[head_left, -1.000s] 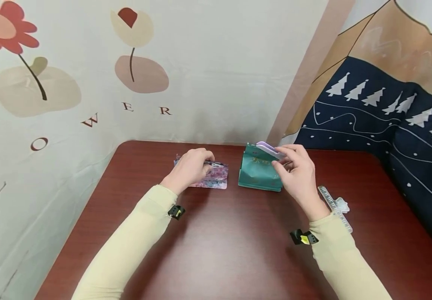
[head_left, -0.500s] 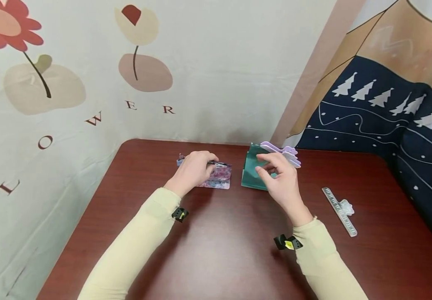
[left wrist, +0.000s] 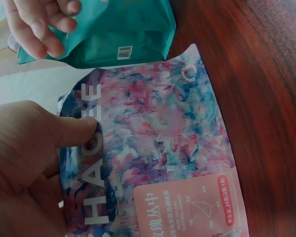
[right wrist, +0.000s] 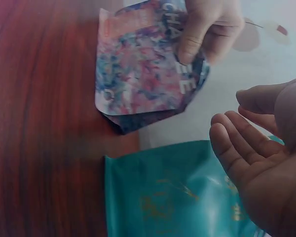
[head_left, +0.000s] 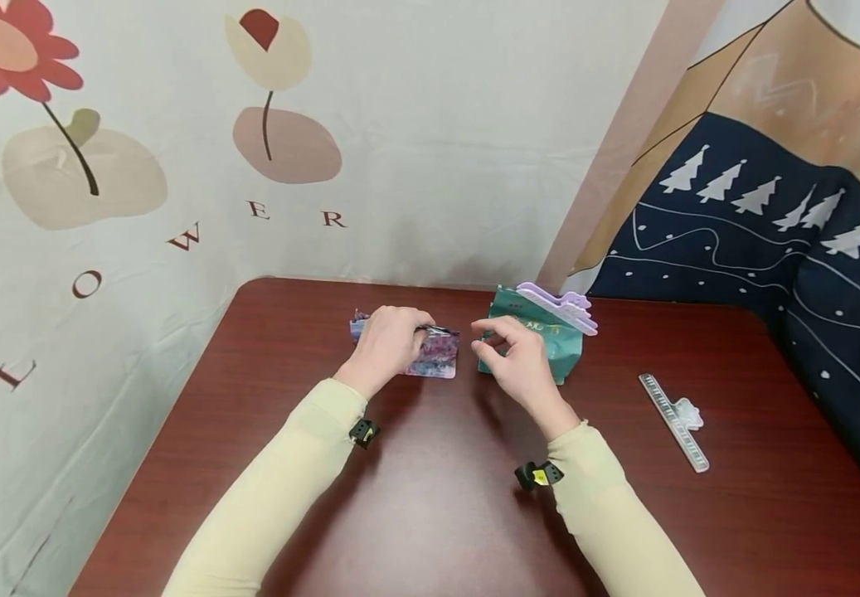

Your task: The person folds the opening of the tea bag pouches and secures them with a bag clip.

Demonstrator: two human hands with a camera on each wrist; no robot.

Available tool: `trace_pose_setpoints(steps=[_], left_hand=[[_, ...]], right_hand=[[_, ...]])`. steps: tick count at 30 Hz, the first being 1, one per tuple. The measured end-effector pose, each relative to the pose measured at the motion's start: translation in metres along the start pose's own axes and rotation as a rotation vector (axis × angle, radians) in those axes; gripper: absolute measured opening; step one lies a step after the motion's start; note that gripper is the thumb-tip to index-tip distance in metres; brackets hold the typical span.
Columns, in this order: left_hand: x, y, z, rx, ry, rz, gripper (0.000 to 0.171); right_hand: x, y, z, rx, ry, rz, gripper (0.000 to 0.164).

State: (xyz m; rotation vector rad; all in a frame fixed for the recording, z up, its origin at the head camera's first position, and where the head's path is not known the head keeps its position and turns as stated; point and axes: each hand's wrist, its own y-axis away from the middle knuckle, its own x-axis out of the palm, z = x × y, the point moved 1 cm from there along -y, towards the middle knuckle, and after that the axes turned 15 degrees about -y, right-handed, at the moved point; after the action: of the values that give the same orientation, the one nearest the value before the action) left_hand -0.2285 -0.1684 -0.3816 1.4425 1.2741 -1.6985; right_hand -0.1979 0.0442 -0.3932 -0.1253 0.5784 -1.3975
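My left hand (head_left: 388, 344) pinches the top edge of a tea pouch (left wrist: 153, 123) patterned in pink, purple and blue, its thumb pressed on the front beside white lettering. The pouch stands on the table, with a pink label low on its front. My right hand (head_left: 515, 356) holds nothing, its fingers loosely bent in front of a green bag (head_left: 567, 344) to the right. In the right wrist view the right palm (right wrist: 271, 182) faces the pouch across a gap. A lilac clip (head_left: 560, 307) sits across the green bag's folded top.
A clear long-bar clip (head_left: 674, 423) lies on the right of the brown table (head_left: 430, 497). A pale curtain (head_left: 437, 124) with printed flowers hangs behind, and a dark fabric (head_left: 728, 215) with white trees on the right.
My right hand has let go of the lilac clip, which stays on the green bag, and has moved left toward the pouch. The left hand keeps its grip on the pouch.
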Motion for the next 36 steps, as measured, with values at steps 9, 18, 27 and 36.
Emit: trace_pose_setpoints(steps=[9,18,27,36], left_hand=[[0.001,0.000,-0.002,0.008,-0.004,-0.020,0.019],[0.000,-0.001,-0.002,0.009,0.001,-0.002,0.024],[-0.004,0.000,-0.002,0.009,0.027,0.038,0.025],[-0.004,-0.001,-0.001,0.036,0.040,0.022,0.027]], right_hand=[[0.020,-0.007,-0.009,0.024,0.067,0.072,0.030],[0.031,-0.012,-0.013,0.012,0.145,0.065,0.026],[0.036,-0.009,-0.013,-0.015,0.198,0.058,0.021],[0.037,-0.012,-0.010,0.069,0.324,0.113,0.019]])
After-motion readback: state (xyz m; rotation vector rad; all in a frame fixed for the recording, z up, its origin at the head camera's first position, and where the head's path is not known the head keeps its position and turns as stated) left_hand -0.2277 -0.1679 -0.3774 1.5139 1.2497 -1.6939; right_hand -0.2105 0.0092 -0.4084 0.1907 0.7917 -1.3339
